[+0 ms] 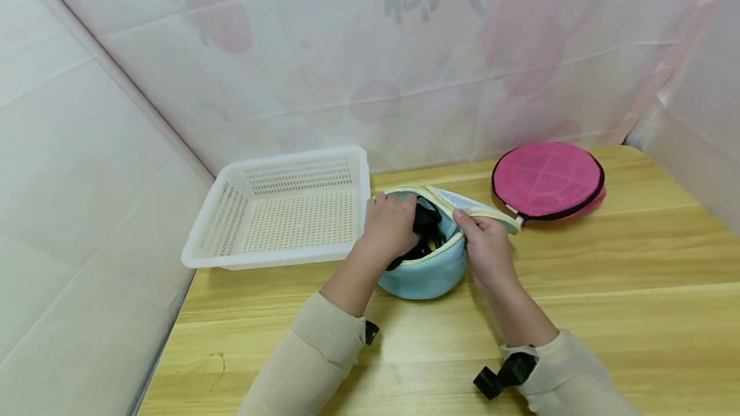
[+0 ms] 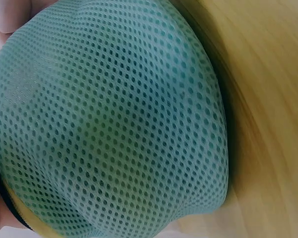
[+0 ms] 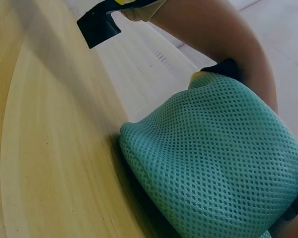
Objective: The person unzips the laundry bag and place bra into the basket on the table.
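A light blue mesh laundry bag (image 1: 424, 278) with pale yellow trim stands on the table, its zipped lid (image 1: 462, 201) partly folded back. My left hand (image 1: 390, 226) reaches over the rim into the bag, next to a dark bundle (image 1: 426, 220) of black material. Its fingertips are hidden inside, so their hold does not show. At the bag's right side my right hand (image 1: 488, 246) pinches the trimmed edge, thumb on top. Both wrist views mostly show the mesh wall of the bag (image 2: 114, 119), bulging outward, with the bag (image 3: 213, 158) resting against the wood.
A white perforated plastic basket (image 1: 300, 223) stands to the left, close to the bag. Toward the back right lies a round pink mesh bag (image 1: 549, 178) with black trim. Hanging printed sheets (image 1: 324, 69) enclose the wooden table (image 1: 636, 313) at the back and sides.
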{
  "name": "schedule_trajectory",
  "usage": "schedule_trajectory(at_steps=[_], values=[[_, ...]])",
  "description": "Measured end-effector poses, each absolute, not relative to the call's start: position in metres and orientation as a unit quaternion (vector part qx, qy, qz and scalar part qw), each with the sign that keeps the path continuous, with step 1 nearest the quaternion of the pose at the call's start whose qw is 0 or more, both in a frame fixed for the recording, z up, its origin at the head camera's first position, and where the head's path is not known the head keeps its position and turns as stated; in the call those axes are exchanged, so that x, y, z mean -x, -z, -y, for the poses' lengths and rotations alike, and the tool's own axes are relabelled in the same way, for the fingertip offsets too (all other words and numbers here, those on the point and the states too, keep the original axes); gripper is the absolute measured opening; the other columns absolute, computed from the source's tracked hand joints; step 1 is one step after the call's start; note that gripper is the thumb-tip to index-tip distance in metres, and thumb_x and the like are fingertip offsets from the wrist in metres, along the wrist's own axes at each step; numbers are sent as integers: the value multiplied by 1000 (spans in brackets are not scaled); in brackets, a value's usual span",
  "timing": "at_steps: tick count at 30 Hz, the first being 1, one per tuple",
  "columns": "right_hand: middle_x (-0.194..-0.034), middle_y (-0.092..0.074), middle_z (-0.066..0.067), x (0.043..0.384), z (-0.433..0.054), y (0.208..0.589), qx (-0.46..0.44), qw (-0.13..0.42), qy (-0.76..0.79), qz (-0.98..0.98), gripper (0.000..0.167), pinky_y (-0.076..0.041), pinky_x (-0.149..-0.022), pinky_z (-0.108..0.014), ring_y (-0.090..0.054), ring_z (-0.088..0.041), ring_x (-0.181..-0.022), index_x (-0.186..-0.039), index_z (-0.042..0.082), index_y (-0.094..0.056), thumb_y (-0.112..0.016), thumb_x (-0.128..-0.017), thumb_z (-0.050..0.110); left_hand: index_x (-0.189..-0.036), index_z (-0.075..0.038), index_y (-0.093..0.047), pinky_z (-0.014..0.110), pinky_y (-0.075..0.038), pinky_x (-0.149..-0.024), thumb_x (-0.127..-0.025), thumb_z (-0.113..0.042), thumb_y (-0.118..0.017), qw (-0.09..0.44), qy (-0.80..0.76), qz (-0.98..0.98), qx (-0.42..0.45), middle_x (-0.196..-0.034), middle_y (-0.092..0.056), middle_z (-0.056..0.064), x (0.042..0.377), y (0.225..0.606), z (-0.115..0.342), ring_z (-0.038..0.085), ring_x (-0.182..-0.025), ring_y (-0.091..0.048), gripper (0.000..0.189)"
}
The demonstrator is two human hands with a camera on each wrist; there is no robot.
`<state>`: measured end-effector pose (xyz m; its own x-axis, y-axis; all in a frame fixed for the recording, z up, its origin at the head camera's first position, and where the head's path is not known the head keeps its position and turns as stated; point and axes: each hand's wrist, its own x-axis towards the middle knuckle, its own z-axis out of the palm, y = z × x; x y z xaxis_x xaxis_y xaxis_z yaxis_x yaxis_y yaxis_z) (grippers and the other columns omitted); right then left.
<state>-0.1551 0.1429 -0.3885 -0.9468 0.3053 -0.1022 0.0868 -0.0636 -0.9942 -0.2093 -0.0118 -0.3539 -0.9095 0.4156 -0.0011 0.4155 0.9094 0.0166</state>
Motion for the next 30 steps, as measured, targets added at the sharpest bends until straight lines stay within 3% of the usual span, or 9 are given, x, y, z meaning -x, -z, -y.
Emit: schedule_trajectory(at_steps=[3,6,8,10,15,21,24,28,30], values=[[-77,-60,11,156,-142,390,143,75,-698,697,41,-48,-73,-16,-51,-6,-88,-93,-7,-67,-62,-97,33,-122,-15,-56,48,-48,-95,-85,-25,-74,-20,-14,-974,-227,-107,-66,8,210,356,13,26,-101,-62,42],[-82,-60,10,157,-142,391,145,74,-683,712,47,-48,-74,-15,-49,-6,-90,-102,-9,-66,-61,-97,37,-115,-12,-58,43,-55,-80,-83,-9,-71,-57,-42,-969,-238,-96,-65,9,212,359,15,24,-87,-65,35],[-84,-59,8,156,-143,390,147,75,-676,718,49,-47,-74,-15,-49,-6,-91,-104,-9,-66,-60,-97,39,-108,-11,-59,37,-53,-61,-82,-3,-68,-87,-73,-965,-236,-89,-63,8,213,360,17,23,-77,-64,29],[-86,-60,7,156,-143,390,148,81,-675,718,49,-48,-75,-15,-49,-6,-90,-104,-8,-67,-60,-97,40,-102,-11,-60,37,-52,-56,-79,0,-68,-125,-111,-960,-226,-86,-64,7,214,359,19,24,-74,-64,27],[-90,-64,4,159,-146,392,151,110,-662,726,49,-49,-76,-15,-53,-5,-90,-108,-6,-69,-59,-98,40,-96,-15,-66,39,-56,-64,-74,-1,-70,-260,-222,-922,-185,-91,-71,0,216,344,26,21,-80,-69,27],[-122,-66,-6,163,-152,396,135,131,-628,755,48,-47,-87,-13,-57,1,-103,-127,4,-66,-56,-99,41,-88,-3,-65,37,-55,-78,-77,2,-68,-424,-412,-789,-167,-87,-69,9,226,317,49,24,-85,-69,12],[-100,-71,-10,163,-157,397,128,133,-638,747,46,-56,-69,-19,-65,-3,-79,-126,5,-66,-56,-99,40,-86,2,-64,36,-55,-81,-79,2,-70,-482,-457,-731,-157,-85,-69,14,231,307,70,27,-85,-68,9],[-63,-62,-1,163,-164,397,118,126,-667,724,47,-55,-45,-30,-61,-13,-45,-119,0,-63,-55,-99,41,-85,5,-63,34,-54,-81,-79,3,-70,-549,-461,-686,-124,-85,-69,16,237,302,105,27,-84,-68,9],[-62,-63,1,163,-168,397,108,124,-683,712,47,-57,-48,-31,-65,-14,-48,-120,-2,-60,-54,-99,40,-84,6,-62,34,-53,-80,-79,5,-69,-579,-452,-669,-109,-84,-68,15,240,303,124,26,-83,-67,9]])
